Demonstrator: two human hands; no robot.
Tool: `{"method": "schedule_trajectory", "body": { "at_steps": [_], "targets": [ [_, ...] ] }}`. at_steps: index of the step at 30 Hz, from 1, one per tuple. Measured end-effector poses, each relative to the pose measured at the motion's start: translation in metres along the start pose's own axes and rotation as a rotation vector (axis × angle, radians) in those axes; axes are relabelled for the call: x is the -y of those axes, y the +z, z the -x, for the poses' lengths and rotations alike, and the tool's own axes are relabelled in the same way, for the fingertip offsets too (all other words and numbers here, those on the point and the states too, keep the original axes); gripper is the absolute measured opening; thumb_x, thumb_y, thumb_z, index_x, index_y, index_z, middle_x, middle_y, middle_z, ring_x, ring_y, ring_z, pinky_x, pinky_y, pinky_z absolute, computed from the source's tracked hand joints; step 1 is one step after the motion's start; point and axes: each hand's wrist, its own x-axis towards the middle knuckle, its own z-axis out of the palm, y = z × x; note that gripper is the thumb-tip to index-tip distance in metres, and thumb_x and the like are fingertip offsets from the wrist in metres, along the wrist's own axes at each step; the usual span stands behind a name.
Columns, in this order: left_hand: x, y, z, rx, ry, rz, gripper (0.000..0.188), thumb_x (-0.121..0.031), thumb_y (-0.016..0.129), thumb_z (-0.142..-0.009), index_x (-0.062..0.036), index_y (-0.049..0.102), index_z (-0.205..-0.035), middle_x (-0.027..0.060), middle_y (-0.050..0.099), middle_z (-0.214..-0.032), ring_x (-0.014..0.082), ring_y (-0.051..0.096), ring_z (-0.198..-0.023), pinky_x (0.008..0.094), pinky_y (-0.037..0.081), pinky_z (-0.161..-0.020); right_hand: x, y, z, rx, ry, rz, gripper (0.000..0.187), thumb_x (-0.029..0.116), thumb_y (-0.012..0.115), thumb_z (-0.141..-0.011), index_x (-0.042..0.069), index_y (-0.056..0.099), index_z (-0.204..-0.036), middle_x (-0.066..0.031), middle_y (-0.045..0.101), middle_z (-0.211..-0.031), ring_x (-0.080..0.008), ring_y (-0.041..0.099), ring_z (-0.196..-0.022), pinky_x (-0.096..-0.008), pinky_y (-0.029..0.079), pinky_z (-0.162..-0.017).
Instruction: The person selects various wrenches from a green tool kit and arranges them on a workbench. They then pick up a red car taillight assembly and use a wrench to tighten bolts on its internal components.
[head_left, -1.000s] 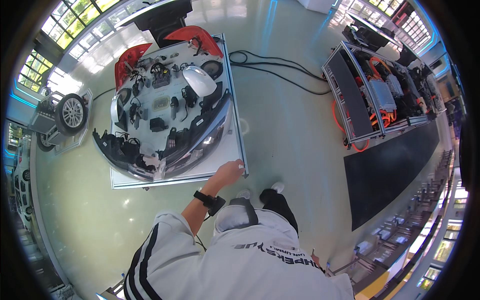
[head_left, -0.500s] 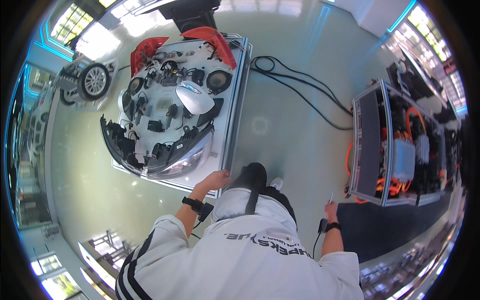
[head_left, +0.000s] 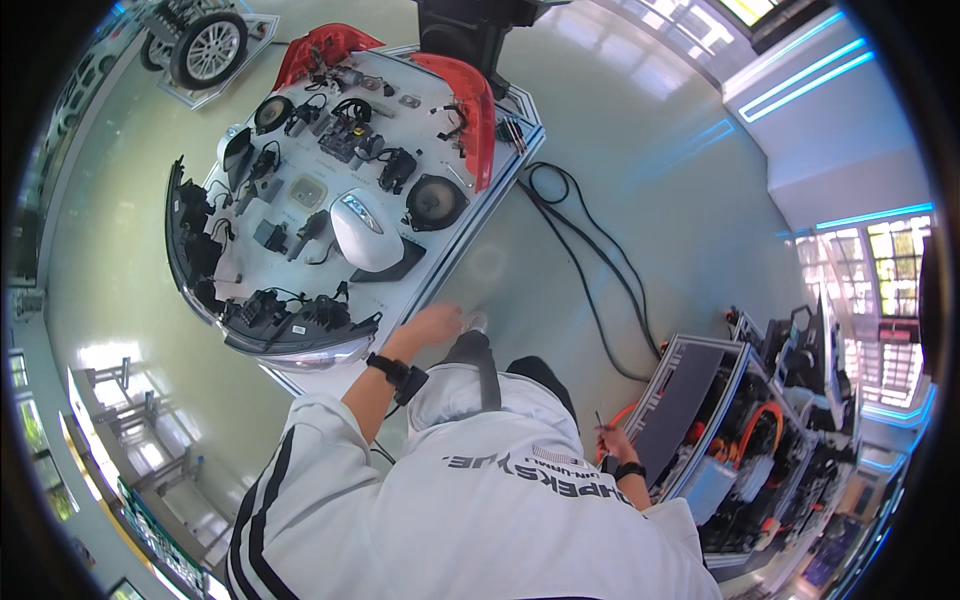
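My left hand (head_left: pixel 437 322) hangs beside the near right edge of the display table (head_left: pixel 447 268). Its fingers are blurred, and I cannot tell whether they are closed. Closest to it on the table are a white wing mirror (head_left: pixel 368 235) and a large headlight (head_left: pixel 300 335). On my right side, my right hand (head_left: pixel 614 440) is closed around a thin, pen-like stick (head_left: pixel 599 418), which points away from me; its kind is too small to make out. That hand is near the framed unit with orange cables.
Red tail lights (head_left: pixel 480 130), a round speaker (head_left: pixel 436 203) and several dark parts lie on the table. Black cables (head_left: pixel 600 240) run over the floor to the metal-framed unit (head_left: pixel 680 400) at right. A wheel (head_left: pixel 210 50) stands at the far left.
The view has turned to the right and I am nearer the table. My left hand has moved along its edge past the headlight. The framed unit is now closer to my right hand, which keeps the stick.
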Motion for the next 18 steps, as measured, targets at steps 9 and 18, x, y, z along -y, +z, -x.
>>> {"method": "schedule_trajectory", "body": {
  "at_steps": [9,18],
  "targets": [
    [-0.041,-0.073,-0.128,-0.274,-0.164,0.146,0.034,-0.024,0.055,-0.085,-0.0034,0.056,-0.112,0.019,0.065,-0.095,0.0346,0.061,-0.093,0.0417,0.047,-0.08,0.142,-0.119,-0.07,0.113,-0.298,0.492,0.025,0.014,0.056,-0.087,-0.002,0.062,-0.069,-0.0083,0.059,-0.06,-0.0181,0.054,-0.046,-0.0336,0.04,-0.04],
    [-0.069,-0.041,-0.215,-0.427,-0.5,0.417,0.029,-0.021,0.052,-0.086,-0.0021,0.058,-0.108,0.0186,0.064,-0.098,0.034,0.06,-0.097,0.0412,0.047,-0.083,0.484,-0.148,-0.382,-0.009,-0.538,1.14,0.023,0.023,0.056,-0.086,0.002,0.063,-0.079,-0.0113,0.06,-0.06,-0.0249,0.06,-0.053,-0.0379,0.049,-0.052]
  ]
}}
